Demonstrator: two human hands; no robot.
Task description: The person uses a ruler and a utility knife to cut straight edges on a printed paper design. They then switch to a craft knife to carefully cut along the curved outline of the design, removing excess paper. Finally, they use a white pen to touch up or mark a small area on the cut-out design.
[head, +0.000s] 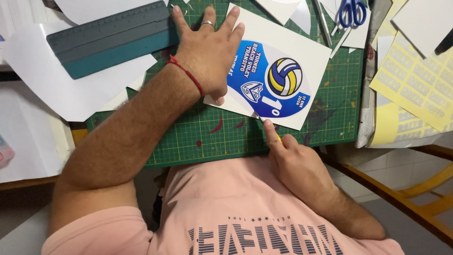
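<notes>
A person's left hand [207,52], fingers spread flat, pressed down a white sheet [278,45] bearing a blue sticker print [269,80] with a volleyball design, near the middle of a green cutting mat [207,137], while the right hand [292,158] was closed around a thin craft knife [260,118], forefinger laid along it and the tip meeting the sheet at the print's lower edge, close to the mat's near edge. Judging by the grip, a clean cut called for steady downward pressure from the flat hand, the blade following the blue outline, and the holding fingers kept clear of the blade's path. A teal squeegee [113,38] lay across the mat's far-left corner, just beside the left hand's little finger. Blue-handled scissors [351,12] rested at the far-right corner among white paper offcuts [283,9]. Yellow sticker sheets [415,85] spread beyond the mat's right edge, and loose white paper [52,80] overlapped its left edge. Small dark red scraps [218,126] dotted the mat near the knife; they could snag the sheet if it were turned.
</notes>
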